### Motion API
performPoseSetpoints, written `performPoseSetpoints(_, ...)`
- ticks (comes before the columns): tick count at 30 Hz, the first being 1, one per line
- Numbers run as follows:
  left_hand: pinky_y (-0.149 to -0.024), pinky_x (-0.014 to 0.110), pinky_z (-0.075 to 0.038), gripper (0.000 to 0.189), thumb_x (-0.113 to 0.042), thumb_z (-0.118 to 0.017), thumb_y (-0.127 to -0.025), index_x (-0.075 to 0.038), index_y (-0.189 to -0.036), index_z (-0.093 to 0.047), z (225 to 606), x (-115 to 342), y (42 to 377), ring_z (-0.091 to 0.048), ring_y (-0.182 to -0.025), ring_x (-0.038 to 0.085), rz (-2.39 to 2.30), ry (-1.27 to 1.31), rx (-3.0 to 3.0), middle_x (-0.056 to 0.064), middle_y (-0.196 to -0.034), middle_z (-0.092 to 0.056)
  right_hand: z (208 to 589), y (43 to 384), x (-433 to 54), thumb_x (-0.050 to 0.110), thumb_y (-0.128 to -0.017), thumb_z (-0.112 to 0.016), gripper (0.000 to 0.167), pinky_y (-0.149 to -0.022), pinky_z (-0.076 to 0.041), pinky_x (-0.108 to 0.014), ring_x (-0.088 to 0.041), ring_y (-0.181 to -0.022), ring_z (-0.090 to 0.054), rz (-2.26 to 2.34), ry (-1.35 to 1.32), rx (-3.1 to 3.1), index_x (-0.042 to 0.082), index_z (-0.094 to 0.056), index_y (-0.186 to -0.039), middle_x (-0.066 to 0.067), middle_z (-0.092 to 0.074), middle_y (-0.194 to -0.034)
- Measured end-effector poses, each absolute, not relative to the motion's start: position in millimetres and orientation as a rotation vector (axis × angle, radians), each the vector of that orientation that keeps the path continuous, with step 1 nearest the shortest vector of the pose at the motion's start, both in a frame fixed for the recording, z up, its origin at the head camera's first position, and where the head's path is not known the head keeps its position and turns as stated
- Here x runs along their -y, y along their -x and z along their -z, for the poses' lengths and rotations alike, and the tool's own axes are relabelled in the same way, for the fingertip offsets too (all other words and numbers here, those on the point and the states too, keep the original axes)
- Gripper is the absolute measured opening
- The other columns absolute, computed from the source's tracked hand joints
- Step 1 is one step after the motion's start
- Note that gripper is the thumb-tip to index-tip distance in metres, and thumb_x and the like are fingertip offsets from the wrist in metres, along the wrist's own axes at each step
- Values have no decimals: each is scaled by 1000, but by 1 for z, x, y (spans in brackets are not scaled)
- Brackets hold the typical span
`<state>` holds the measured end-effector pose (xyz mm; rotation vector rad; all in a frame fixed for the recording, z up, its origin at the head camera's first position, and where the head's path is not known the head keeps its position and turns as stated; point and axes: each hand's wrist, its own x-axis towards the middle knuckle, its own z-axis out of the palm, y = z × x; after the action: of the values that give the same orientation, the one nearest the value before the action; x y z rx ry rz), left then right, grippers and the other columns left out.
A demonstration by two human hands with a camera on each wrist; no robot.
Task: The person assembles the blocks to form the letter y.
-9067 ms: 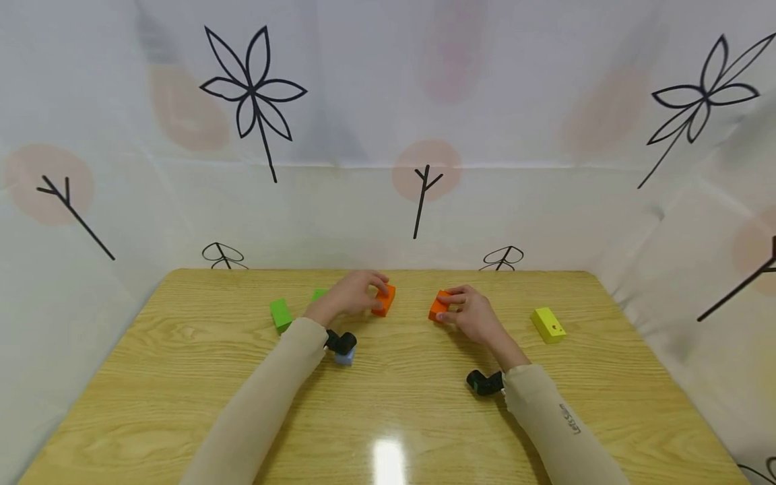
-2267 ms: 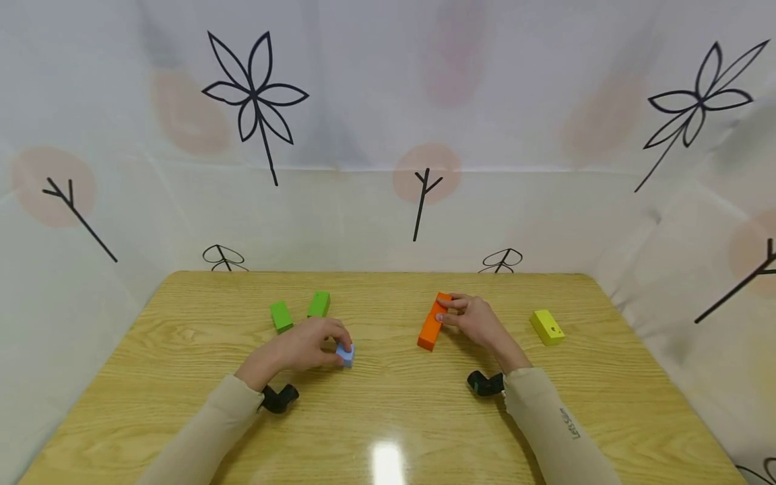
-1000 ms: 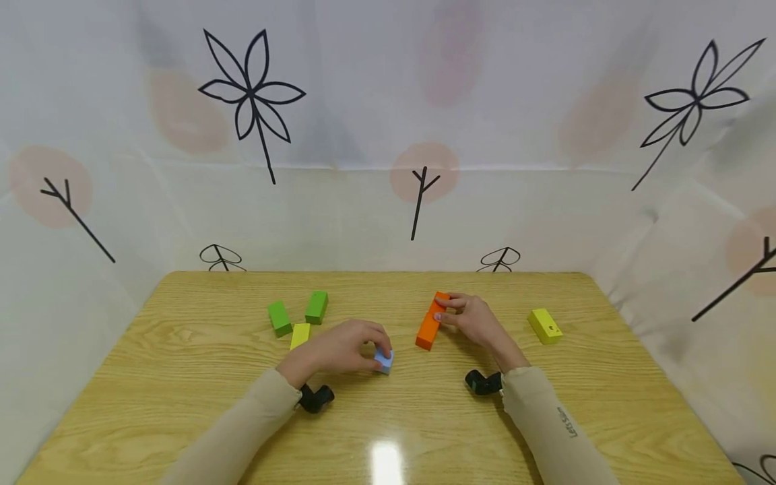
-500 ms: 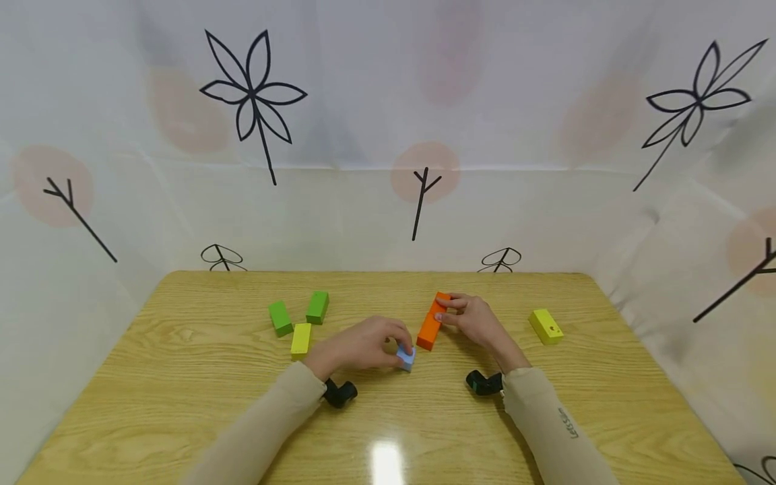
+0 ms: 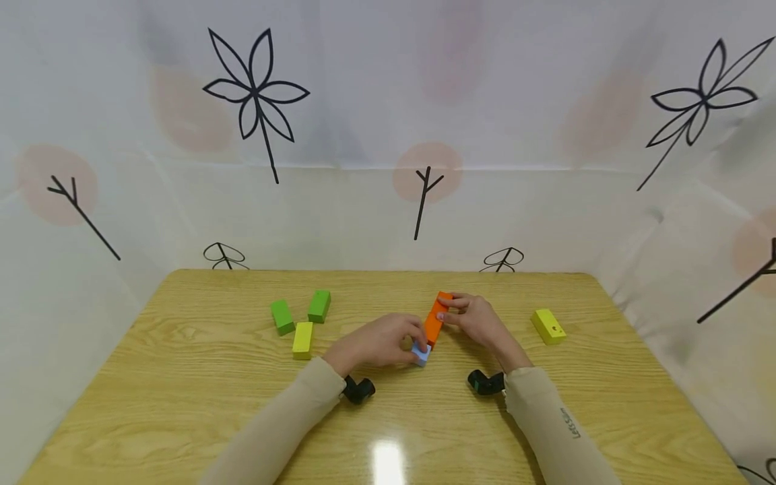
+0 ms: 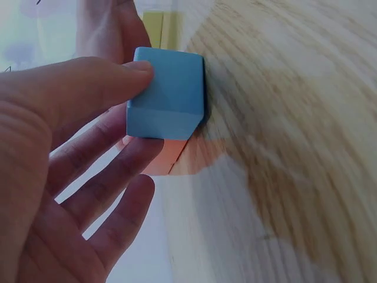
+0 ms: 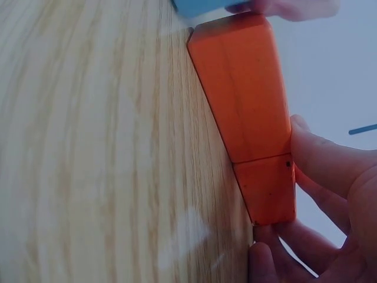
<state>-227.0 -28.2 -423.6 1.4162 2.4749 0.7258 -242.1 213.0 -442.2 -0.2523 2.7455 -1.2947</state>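
Note:
Two orange blocks lie end to end on the table, the nearer orange block (image 7: 241, 94) meeting the farther orange block (image 7: 266, 191) at a thin seam. My right hand (image 5: 479, 325) holds the farther one between thumb and fingers. A small light-blue block (image 6: 168, 91) with a slanted edge is pinched by my left hand (image 5: 382, 342), the thumb across its face. In the head view this blue block (image 5: 421, 355) sits by the near end of the orange row; whether they touch cannot be told. My left fingers partly cover it there.
Left of the hands lie two green blocks, the left green block (image 5: 281, 318) and the right green block (image 5: 319, 306), with a yellow block (image 5: 303, 340) nearer. Another yellow block (image 5: 548, 327) with small dark marks lies at the right. A patterned cloth (image 5: 339, 215) hangs behind the wooden table (image 5: 200, 377).
My left hand set its orange block against the right hand's one, let go, took the blue block and slid it rightward to the row's near end. My right hand has barely moved.

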Motion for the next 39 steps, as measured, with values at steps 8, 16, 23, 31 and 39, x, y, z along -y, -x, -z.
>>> performPoseSetpoints(8, -91, 21, -46, 7, -20, -77, -90, -19, -98, -77, 422, 25, 226, -57, -100, 6, -616, -1457, -2541, -10, -107, -61, 441, 242, -213, 23, -93, -74, 47, -94, -50, -49, -44, -118, -57, 1277, 263, -2760, 4, -63, -134, -26, -44, -148)
performPoseSetpoints(16, -90, 19, -46, 8, -20, -77, -90, -18, -97, -78, 422, 23, 226, -56, -98, 5, -616, -1445, -2580, -10, -106, -59, 441, 243, -212, 25, -92, -74, 47, -97, -49, -50, -44, -121, -55, 1291, 245, -2736, 6, -63, -135, -24, -43, -149)
performPoseSetpoints(23, -88, 17, -46, 11, -22, -76, -89, -19, -99, -79, 422, 22, 226, -57, -98, 7, -620, -1458, -2580, -10, -106, -59, 441, 243, -214, 24, -93, -72, 47, -95, -50, -49, -45, -119, -56, 1266, 263, -2751, 4, -62, -134, -27, -41, -149)
performPoseSetpoints(31, -88, 17, -46, 10, -22, -77, -89, -19, -98, -79, 421, 22, 226, -59, -99, 8, -611, -1440, -2588, -10, -107, -59, 442, 242, -215, 24, -93, -73, 47, -92, -52, -48, -44, -117, -58, 1249, 278, -2770, 3, -62, -134, -27, -42, -148)
performPoseSetpoints(39, -90, 19, -47, 9, -17, -76, -91, -16, -99, -78, 420, 30, 227, -58, -101, 6, -706, -1432, -2556, -10, -108, -61, 441, 242, -213, 26, -93, -73, 48, -93, -51, -48, -43, -117, -58, 1234, 269, -2772, 5, -62, -134, -25, -44, -148)
